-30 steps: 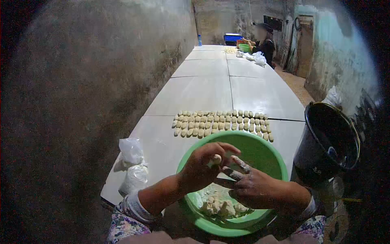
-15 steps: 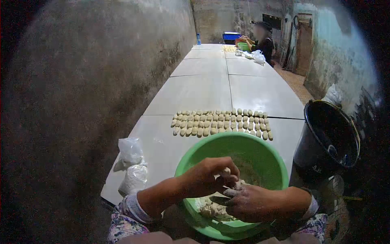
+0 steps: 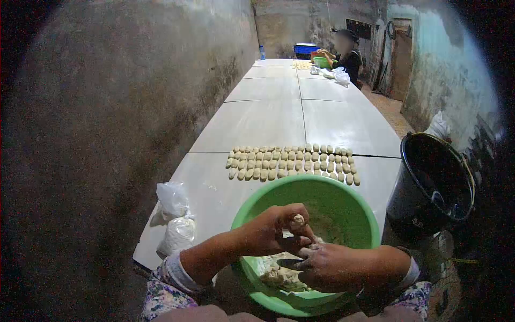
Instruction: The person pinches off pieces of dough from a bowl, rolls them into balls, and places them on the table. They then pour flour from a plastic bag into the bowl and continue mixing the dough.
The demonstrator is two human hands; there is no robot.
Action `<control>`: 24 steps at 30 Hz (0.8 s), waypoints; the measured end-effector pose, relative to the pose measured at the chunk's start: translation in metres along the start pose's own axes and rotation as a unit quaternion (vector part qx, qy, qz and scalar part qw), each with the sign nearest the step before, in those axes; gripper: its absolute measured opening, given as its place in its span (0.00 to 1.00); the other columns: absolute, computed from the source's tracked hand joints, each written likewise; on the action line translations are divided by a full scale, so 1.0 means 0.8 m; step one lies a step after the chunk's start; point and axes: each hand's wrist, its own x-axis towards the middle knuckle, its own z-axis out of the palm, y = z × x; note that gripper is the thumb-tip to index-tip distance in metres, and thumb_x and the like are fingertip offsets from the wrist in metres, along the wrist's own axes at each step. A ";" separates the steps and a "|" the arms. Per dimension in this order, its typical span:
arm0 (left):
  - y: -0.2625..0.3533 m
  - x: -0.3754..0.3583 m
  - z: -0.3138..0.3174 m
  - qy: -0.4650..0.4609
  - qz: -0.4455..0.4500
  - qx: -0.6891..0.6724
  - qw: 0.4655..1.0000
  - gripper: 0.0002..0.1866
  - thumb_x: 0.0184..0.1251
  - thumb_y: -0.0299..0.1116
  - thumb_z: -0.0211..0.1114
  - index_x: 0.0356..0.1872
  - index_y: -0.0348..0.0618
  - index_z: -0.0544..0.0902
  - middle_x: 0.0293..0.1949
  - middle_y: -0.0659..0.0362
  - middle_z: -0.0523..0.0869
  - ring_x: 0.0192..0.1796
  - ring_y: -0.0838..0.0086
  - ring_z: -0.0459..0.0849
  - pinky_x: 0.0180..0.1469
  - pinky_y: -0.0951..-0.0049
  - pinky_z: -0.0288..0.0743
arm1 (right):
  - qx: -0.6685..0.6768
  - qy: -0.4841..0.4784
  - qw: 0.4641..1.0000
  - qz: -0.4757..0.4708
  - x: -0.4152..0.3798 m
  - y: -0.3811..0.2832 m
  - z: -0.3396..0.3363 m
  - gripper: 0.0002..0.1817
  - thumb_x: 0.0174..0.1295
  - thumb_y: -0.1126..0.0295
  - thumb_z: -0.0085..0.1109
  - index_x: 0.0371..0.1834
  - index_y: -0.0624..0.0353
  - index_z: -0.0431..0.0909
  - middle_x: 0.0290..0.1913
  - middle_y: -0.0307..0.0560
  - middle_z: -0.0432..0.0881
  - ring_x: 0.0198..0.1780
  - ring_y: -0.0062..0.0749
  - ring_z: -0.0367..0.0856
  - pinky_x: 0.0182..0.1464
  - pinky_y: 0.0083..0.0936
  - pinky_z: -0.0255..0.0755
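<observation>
My left hand (image 3: 276, 229) is over the green basin (image 3: 343, 201), closed on a small piece of dough (image 3: 298, 220) between curled thumb and fingers. Close beside it, my right hand (image 3: 335, 266) is bent round a pale bit of dough (image 3: 317, 240), mostly hidden by its fingers. The fingertips of both hands meet above the middle of the basin. Below them lies a larger lump of dough (image 3: 284, 278) with white flour around it, partly covered by my right hand.
Rows of small shaped dough pieces (image 3: 292, 161) lie on the white table (image 3: 268, 123) beyond the basin. Two bags of white powder (image 3: 177, 233) rest at left. A black bucket (image 3: 399, 198) stands at right. At the far end, a person (image 3: 351, 59) works by another green basin (image 3: 322, 62).
My left hand's thumb and fingers have turned upward, showing the dough piece more clearly and opening a gap below it. My right hand has barely shifted.
</observation>
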 end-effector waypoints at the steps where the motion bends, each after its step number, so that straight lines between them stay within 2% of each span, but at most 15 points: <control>1: -0.004 -0.001 0.000 0.001 -0.039 -0.065 0.997 0.15 0.60 0.23 0.68 0.35 0.43 0.66 0.39 0.50 0.86 0.43 0.69 0.85 0.44 0.70 0.79 | 0.001 0.003 1.000 -0.007 0.000 -0.003 -0.003 0.11 0.48 0.65 0.55 0.28 0.62 0.80 0.40 0.56 0.77 0.52 0.48 0.72 0.53 0.42 0.69; 2: -0.006 -0.001 0.001 0.001 -0.077 -0.130 0.988 0.15 0.60 0.23 0.68 0.35 0.43 0.66 0.39 0.50 0.86 0.43 0.69 0.85 0.45 0.69 0.79 | 0.001 0.005 1.000 -0.014 -0.001 -0.005 -0.006 0.11 0.48 0.65 0.55 0.29 0.62 0.79 0.40 0.56 0.77 0.52 0.48 0.72 0.53 0.42 0.69; 3: -0.005 0.000 0.000 0.001 -0.076 -0.131 0.989 0.15 0.60 0.23 0.68 0.35 0.43 0.66 0.39 0.50 0.86 0.43 0.69 0.85 0.45 0.69 0.79 | 0.001 0.005 1.000 -0.013 -0.002 -0.004 -0.009 0.11 0.48 0.65 0.55 0.29 0.62 0.79 0.40 0.56 0.77 0.52 0.48 0.72 0.53 0.42 0.69; 5: -0.001 0.001 -0.002 0.008 -0.128 -0.274 0.953 0.17 0.59 0.23 0.68 0.34 0.44 0.65 0.40 0.49 0.85 0.44 0.68 0.85 0.45 0.68 0.80 | -0.003 -0.009 1.000 -0.016 -0.002 -0.003 -0.015 0.11 0.47 0.65 0.55 0.29 0.61 0.80 0.40 0.55 0.78 0.53 0.48 0.72 0.53 0.43 0.69; 9: 0.002 0.001 -0.004 -0.004 -0.129 -0.230 0.965 0.16 0.59 0.22 0.68 0.33 0.44 0.65 0.42 0.48 0.85 0.46 0.68 0.84 0.46 0.67 0.80 | 0.000 0.049 0.998 -0.035 -0.003 0.001 -0.002 0.12 0.47 0.65 0.56 0.30 0.62 0.80 0.43 0.56 0.78 0.53 0.49 0.72 0.54 0.45 0.70; 11: 0.002 0.001 -0.005 -0.025 -0.067 -0.171 0.983 0.16 0.59 0.16 0.64 0.36 0.42 0.63 0.44 0.48 0.84 0.49 0.70 0.83 0.51 0.67 0.79 | -0.023 -0.113 0.993 0.018 0.000 -0.008 -0.021 0.14 0.48 0.65 0.55 0.34 0.63 0.81 0.49 0.57 0.77 0.56 0.52 0.70 0.60 0.49 0.66; 12: 0.001 0.001 -0.004 -0.025 -0.067 -0.171 0.983 0.16 0.59 0.16 0.64 0.36 0.42 0.63 0.44 0.48 0.84 0.49 0.70 0.83 0.51 0.67 0.79 | -0.023 -0.113 0.993 0.018 0.000 -0.008 -0.021 0.14 0.48 0.65 0.55 0.34 0.63 0.81 0.49 0.57 0.77 0.56 0.52 0.70 0.60 0.49 0.66; 15: -0.001 0.001 -0.003 -0.009 -0.043 -0.153 0.987 0.17 0.59 0.17 0.65 0.36 0.41 0.63 0.43 0.48 0.84 0.49 0.69 0.83 0.52 0.66 0.79 | 0.016 -0.072 0.997 0.020 -0.003 -0.005 -0.018 0.16 0.49 0.65 0.54 0.38 0.64 0.81 0.52 0.57 0.75 0.58 0.54 0.70 0.62 0.48 0.64; 17: 0.000 0.000 -0.004 0.013 -0.080 -0.173 0.982 0.16 0.59 0.18 0.65 0.37 0.41 0.64 0.42 0.49 0.85 0.47 0.70 0.84 0.50 0.67 0.79 | -0.019 0.013 1.000 -0.016 -0.004 0.000 -0.007 0.18 0.49 0.65 0.54 0.40 0.64 0.81 0.54 0.57 0.75 0.60 0.53 0.69 0.62 0.44 0.65; 18: 0.000 0.000 -0.004 0.013 -0.080 -0.173 0.982 0.16 0.59 0.18 0.65 0.37 0.41 0.64 0.42 0.49 0.85 0.47 0.70 0.84 0.50 0.67 0.79 | -0.020 0.013 1.000 -0.016 -0.004 -0.001 -0.009 0.18 0.49 0.65 0.54 0.40 0.64 0.81 0.54 0.57 0.75 0.60 0.53 0.69 0.62 0.44 0.65; 20: 0.001 -0.001 -0.003 0.017 -0.109 -0.211 0.971 0.16 0.60 0.18 0.65 0.38 0.40 0.64 0.40 0.50 0.85 0.45 0.71 0.85 0.48 0.68 0.80 | -0.015 0.044 0.999 -0.007 -0.004 -0.005 -0.013 0.14 0.48 0.66 0.56 0.33 0.64 0.82 0.47 0.57 0.79 0.53 0.50 0.75 0.56 0.42 0.70; 21: -0.003 -0.001 -0.002 0.017 -0.109 -0.212 0.971 0.16 0.60 0.18 0.65 0.38 0.40 0.64 0.40 0.50 0.85 0.45 0.71 0.85 0.48 0.68 0.80 | -0.015 0.044 0.999 -0.006 -0.004 -0.002 -0.009 0.14 0.48 0.66 0.56 0.33 0.64 0.82 0.47 0.57 0.79 0.53 0.50 0.75 0.56 0.42 0.70; 23: -0.012 -0.002 -0.002 0.016 -0.081 -0.110 0.991 0.16 0.60 0.17 0.64 0.38 0.41 0.64 0.38 0.52 0.84 0.44 0.71 0.85 0.46 0.70 0.81 | -0.003 -0.075 0.997 -0.002 -0.002 0.007 0.003 0.10 0.46 0.66 0.57 0.26 0.63 0.80 0.36 0.56 0.81 0.44 0.49 0.79 0.51 0.43 0.72; 24: 0.002 -0.002 0.001 0.019 -0.110 -0.134 0.985 0.15 0.60 0.16 0.63 0.38 0.41 0.64 0.37 0.54 0.83 0.43 0.70 0.85 0.46 0.71 0.82 | 0.050 -0.030 0.998 0.005 -0.005 -0.007 -0.017 0.09 0.46 0.67 0.57 0.21 0.62 0.78 0.27 0.52 0.80 0.35 0.49 0.80 0.47 0.43 0.73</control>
